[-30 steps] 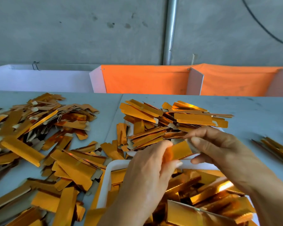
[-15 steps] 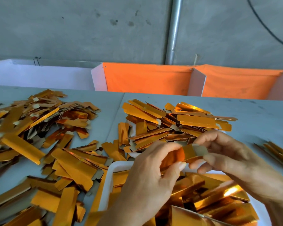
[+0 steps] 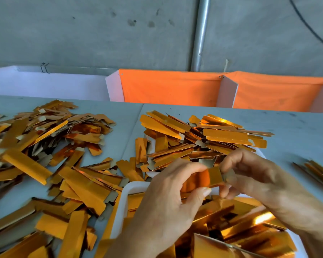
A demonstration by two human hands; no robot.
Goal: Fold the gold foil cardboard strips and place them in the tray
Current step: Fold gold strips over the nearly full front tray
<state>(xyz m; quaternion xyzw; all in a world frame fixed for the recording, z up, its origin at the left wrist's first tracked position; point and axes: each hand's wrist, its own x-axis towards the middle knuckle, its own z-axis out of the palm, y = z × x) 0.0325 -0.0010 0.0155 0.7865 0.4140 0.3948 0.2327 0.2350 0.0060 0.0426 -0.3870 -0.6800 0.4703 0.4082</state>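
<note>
Brightness: the scene was evenly and brightly lit, with soft daylight-like light and no deep darkness.
Shadows: only faint, soft shadows lay under the strip piles on the bench (image 3: 296, 131).
Glare: a hot white-gold glint flared on a folded strip in the tray (image 3: 122, 202) at lower right, with smaller glints on the far heap of strips (image 3: 209, 135).
Blur: the right hand (image 3: 250, 175) and left hand (image 3: 168, 202) were slightly smeared; the strips at the right edge (image 3: 317, 174) were streaked.
Distortion: the wide lens bowed the bench's far edge and tilted the wall pipe (image 3: 200, 34).
Focus: the middle heap was sharpest; the near corners were soft.
</note>
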